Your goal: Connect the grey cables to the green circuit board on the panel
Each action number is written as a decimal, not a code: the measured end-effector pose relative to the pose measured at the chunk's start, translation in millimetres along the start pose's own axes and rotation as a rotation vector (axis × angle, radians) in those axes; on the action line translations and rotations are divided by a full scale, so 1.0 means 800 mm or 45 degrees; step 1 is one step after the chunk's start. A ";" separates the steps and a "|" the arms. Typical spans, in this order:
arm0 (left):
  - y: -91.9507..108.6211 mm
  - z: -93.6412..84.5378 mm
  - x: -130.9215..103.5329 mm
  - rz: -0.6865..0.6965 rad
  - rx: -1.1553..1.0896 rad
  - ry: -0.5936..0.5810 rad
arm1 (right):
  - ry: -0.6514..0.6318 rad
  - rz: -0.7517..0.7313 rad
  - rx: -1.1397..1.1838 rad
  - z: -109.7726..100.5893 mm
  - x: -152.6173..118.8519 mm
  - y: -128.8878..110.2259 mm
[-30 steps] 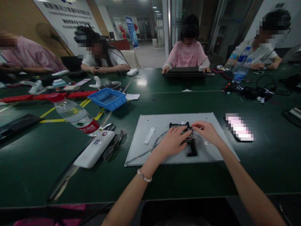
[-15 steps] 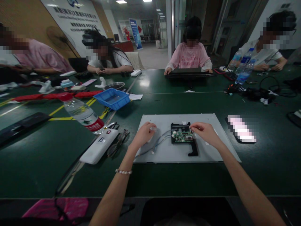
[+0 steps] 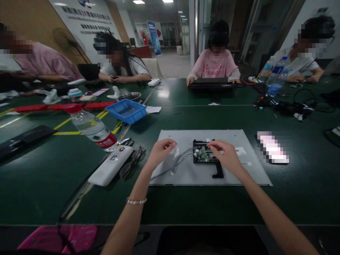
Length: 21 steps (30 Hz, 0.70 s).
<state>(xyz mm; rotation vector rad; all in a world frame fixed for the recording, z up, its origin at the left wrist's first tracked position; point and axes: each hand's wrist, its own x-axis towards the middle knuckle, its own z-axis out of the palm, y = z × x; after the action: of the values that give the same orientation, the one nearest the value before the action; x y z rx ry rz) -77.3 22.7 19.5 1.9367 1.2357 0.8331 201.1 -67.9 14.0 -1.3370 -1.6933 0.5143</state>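
In the head view, the green circuit board [image 3: 204, 155] sits in a black bracket [image 3: 219, 170] midway along a pale panel [image 3: 186, 176] on the tabletop [image 3: 212, 205]. At nine o'clock from it, beyond grey cables [image 3: 183, 156], the left hand [image 3: 160, 153] pinches a whitish strip [image 3: 175, 153]. From three o'clock the right hand [image 3: 226, 155] reaches over, fingers bunched (whether around anything, I cannot tell).
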 end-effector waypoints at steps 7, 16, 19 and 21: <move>-0.004 0.024 -0.011 0.058 0.231 -0.142 | -0.425 -0.514 -0.232 0.056 -0.021 -0.046; 0.020 0.013 -0.021 0.340 0.397 -0.186 | -0.619 -0.695 -0.453 0.079 -0.029 -0.044; 0.017 0.013 -0.023 0.421 0.463 -0.406 | -0.637 -0.684 -0.479 0.083 -0.030 -0.044; 0.012 0.014 -0.024 0.420 0.486 -0.438 | -0.648 -0.689 -0.492 0.084 -0.030 -0.046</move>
<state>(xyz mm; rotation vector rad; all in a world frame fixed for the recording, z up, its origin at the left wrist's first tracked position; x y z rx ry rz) -70.3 -0.7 18.0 2.5129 0.9280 0.4040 125.6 -89.0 -1.9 -0.9707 -2.5701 0.2186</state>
